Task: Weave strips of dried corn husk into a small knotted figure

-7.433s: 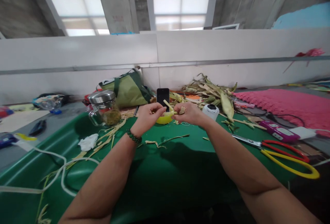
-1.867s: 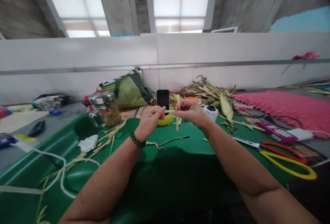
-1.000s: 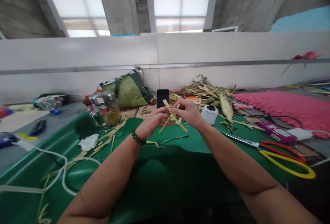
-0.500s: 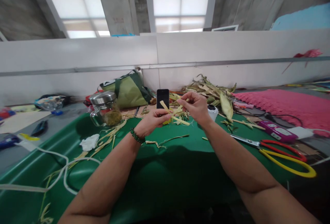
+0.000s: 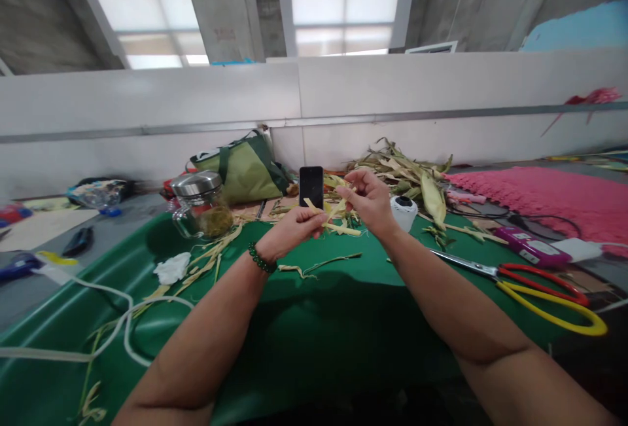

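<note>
Pale yellow corn husk strips [image 5: 346, 230] cross one another in front of me, above the green mat [image 5: 324, 321]. My left hand [image 5: 297, 228], with a dark green bead bracelet [image 5: 261, 258] at the wrist, pinches them where they cross. To its right, my right hand [image 5: 367, 200] is closed, thumb against fingers, on an end of a husk strip. A phone [image 5: 311, 185] stands upright just behind the strips. Beside my right wrist is a white spool [image 5: 403, 214] with a dark top. A thin twisted piece of husk [image 5: 333, 260] lies on the mat below.
Corn husks [image 5: 407, 177] are heaped at the back. Large scissors [image 5: 515, 279] with red and yellow handles lie right. A glass jar [image 5: 201, 207], a green bag [image 5: 245, 171] and a white cord [image 5: 128, 311] are left. A purple power strip [image 5: 532, 246] sits near pink fabric [image 5: 544, 200].
The strips in my left hand have tilted slightly, and my right hand's fingers have shifted a little on the strip end. The camera view has moved slightly, showing more of the spool.
</note>
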{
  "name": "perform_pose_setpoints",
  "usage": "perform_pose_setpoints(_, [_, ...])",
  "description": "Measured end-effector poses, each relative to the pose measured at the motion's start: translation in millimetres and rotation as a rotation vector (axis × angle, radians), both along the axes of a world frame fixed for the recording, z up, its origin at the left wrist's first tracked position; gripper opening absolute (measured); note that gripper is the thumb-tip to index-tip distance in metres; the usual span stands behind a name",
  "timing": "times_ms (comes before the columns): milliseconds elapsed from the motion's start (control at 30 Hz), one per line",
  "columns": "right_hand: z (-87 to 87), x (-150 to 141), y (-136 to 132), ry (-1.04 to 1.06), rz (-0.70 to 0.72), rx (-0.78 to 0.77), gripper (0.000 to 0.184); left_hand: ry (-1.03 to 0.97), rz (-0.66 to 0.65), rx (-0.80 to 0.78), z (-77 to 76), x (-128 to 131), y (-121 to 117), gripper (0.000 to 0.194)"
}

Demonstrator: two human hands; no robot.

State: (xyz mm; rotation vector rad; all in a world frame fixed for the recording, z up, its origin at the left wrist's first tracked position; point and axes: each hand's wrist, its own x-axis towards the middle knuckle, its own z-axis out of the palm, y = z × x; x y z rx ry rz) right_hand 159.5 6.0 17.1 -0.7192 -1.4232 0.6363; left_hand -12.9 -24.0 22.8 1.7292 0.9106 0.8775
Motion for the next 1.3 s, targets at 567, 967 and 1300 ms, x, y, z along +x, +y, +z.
perform_pose_setpoints(567, [3.7,8,-10,-0.753,0.32,-0.038,0.046,0.053,0.139,0.227,0.0,-17,17,0.035])
perform_pose_setpoints(967, [2.6,5,-7,-0.659,0.373,-0.126,0.043,-0.162,0.089,0.016,4.2,-18,14,0.042])
perform_pose_setpoints(1300, [-0.8,13,2,-0.712,0.408,-0.174,0.044,-0.064,0.019,0.044,-3.8,-24,27,0.033])
